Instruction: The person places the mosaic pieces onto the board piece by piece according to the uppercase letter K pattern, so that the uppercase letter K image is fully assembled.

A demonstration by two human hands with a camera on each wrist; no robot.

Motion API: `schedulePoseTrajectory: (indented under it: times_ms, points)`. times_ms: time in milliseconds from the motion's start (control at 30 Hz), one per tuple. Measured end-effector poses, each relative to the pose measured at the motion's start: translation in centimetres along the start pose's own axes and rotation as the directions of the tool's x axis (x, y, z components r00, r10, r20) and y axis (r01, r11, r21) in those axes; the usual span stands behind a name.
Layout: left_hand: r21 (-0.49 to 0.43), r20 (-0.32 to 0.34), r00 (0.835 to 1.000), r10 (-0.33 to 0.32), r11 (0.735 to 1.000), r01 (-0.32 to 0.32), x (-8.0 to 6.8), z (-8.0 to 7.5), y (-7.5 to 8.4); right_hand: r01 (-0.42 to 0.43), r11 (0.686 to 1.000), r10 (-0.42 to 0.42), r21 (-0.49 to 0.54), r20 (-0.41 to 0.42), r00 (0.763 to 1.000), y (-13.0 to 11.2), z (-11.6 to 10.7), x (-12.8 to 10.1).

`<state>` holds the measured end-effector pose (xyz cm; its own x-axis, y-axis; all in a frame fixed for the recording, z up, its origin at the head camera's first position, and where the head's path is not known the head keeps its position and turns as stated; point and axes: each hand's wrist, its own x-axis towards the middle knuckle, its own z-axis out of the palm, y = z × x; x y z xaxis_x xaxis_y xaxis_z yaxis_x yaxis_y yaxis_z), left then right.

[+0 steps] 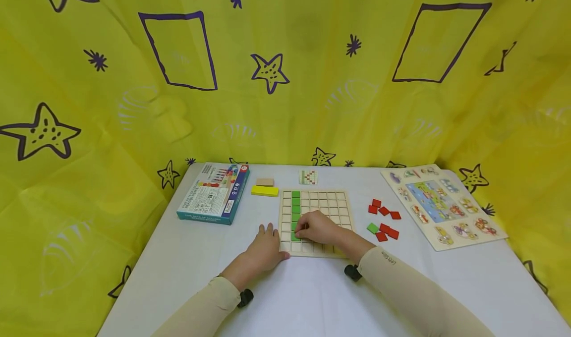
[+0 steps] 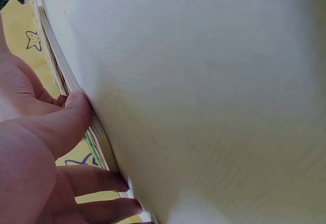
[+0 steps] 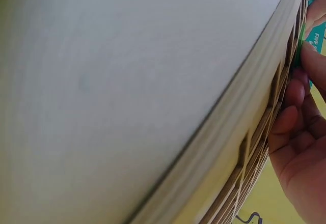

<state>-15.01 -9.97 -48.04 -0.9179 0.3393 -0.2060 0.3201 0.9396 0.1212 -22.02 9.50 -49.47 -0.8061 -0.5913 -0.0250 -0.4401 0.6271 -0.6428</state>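
The right hand (image 1: 317, 228) pinches a green tile (image 1: 295, 236) with curled fingers, at the near end of the green column on the grid board (image 1: 332, 201); the left hand (image 1: 266, 245) rests flat, fingers released, beside the board's left edge

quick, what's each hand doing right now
Left hand: open, fingers flat on the table against the wooden grid board.
Right hand: fingers curled, pinching a green tile on the board.

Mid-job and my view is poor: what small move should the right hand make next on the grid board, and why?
Probably press the green tile flat into its cell, then let go. The right hand pinches it at the bottom of the green column, while the left hand rests against the grid board.
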Motion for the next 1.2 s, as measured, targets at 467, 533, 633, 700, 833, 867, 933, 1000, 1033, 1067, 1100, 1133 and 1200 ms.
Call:
schedulePoseTrajectory:
  times_ms: [467, 533, 633, 700, 833, 867, 933, 1000, 1033, 1067, 1100, 1133, 1200]
  points:
    - [-0.037, 0.024, 0.999, -0.023, 0.999, 0.024, 0.4, 0.5, 0.0, -0.094, 0.983, 0.098, 0.155, -0.019, 0.995, 1.1, -3.5, -1.0]
    - [-0.037, 0.023, 0.999, -0.022, 0.999, 0.023, 0.4, 0.5, 0.0, -0.121, 0.982, 0.127, 0.148, -0.036, 0.991, 1.4, -4.6, -1.3]
    - [-0.03, 0.028, 0.999, -0.021, 0.999, 0.021, 0.4, 0.4, 0.0, -0.156, 0.978, 0.165, 0.141, -0.054, 0.985, 2.0, -6.5, -2.0]
    - [-0.028, 0.027, 0.999, -0.021, 0.999, 0.022, 0.3, 0.3, -0.1, -0.169, 0.977, 0.179, 0.131, -0.067, 0.982, 2.4, -7.8, -2.6]
    - [-0.037, 0.023, 0.999, -0.024, 0.999, 0.025, 0.5, 0.3, -0.2, -0.178, 0.977, 0.189, 0.118, -0.09, 0.978, 3.4, -9.9, -4.0]
    - [-0.044, 0.023, 0.999, -0.027, 0.999, 0.028, 0.5, 0.4, -0.2, -0.184, 0.975, 0.196, 0.121, -0.094, 0.976, 3.8, -10.3, -4.4]
    - [-0.05, 0.022, 0.999, -0.029, 0.998, 0.03, 0.5, 0.5, -0.2, -0.193, 0.975, 0.204, 0.113, -0.102, 0.974, 4.5, -10.8, -5.1]
    - [-0.046, 0.019, 1.0, -0.024, 0.999, 0.025, 0.6, 0.7, -0.3, -0.207, 0.973, 0.217, 0.102, -0.109, 0.97, 5.3, -11.2, -5.8]
    - [-0.044, 0.018, 1.0, -0.022, 0.999, 0.023, 0.6, 0.8, -0.3, -0.217, 0.972, 0.227, 0.095, -0.111, 0.968, 5.7, -11.4, -6.2]
    - [-0.04, 0.018, 1.0, -0.019, 0.999, 0.02, 0.6, 0.9, -0.3, -0.229, 0.969, 0.239, 0.087, -0.115, 0.964, 6.1, -11.5, -6.6]
    - [-0.036, 0.018, 1.0, -0.016, 0.999, 0.017, 0.6, 0.9, -0.3, -0.238, 0.968, 0.246, 0.077, -0.118, 0.962, 6.5, -11.6, -6.9]
    - [-0.032, 0.018, 1.0, -0.013, 0.999, 0.013, 0.6, 0.9, -0.3, -0.253, 0.965, 0.261, 0.075, -0.119, 0.958, 6.9, -11.7, -7.3]
    - [-0.029, 0.016, 1.0, -0.007, 1.0, 0.008, 0.6, 0.9, -0.3, -0.276, 0.959, 0.283, 0.067, -0.124, 0.951, 7.8, -11.7, -8.1]
